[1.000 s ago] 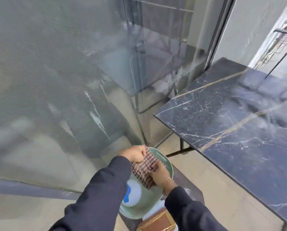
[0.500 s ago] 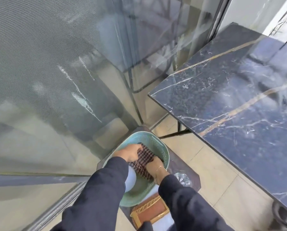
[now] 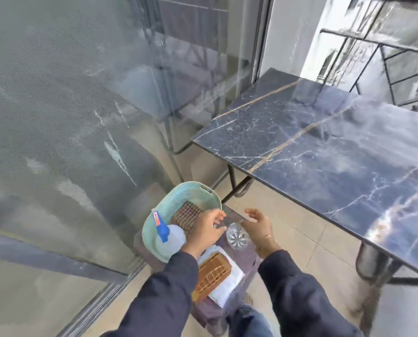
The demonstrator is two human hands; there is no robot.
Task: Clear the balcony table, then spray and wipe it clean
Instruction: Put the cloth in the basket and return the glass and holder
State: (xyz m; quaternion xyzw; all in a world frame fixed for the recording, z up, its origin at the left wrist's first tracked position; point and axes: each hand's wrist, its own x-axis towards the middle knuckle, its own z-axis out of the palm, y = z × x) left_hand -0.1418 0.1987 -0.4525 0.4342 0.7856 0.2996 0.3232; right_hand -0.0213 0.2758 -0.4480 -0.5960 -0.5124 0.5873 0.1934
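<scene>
A: Since half a second ago both hands have come up out of the green basket [image 3: 204, 190] and let go of the checked cloth [image 3: 186, 215], which now lies inside it.

B: Where are the hands now?

A: The left hand [image 3: 206, 231] hovers over the basket's near rim, fingers loosely spread, holding nothing. The right hand [image 3: 257, 223] is apart from it to the right, palm turned inward, fingers relaxed, also holding nothing.

B: And the cloth relative to them?

A: Just beyond the left hand, partly hidden by it, against the basket's inner wall. Beside it in the basket lies the spray bottle [image 3: 169, 239], white with a blue trigger, at the left wrist's side.

B: What else has changed?

A: The view has lifted, so more of the dark marble surface [image 3: 324, 147] shows, off to the right and well apart from both hands.

B: What lies between the hands?

A: A clear glass dish [image 3: 238, 235] on the low stool [image 3: 250, 263], just below the gap. Nearer the body, a brown-and-gold box [image 3: 212, 273] rests on white paper [image 3: 229, 285].
</scene>
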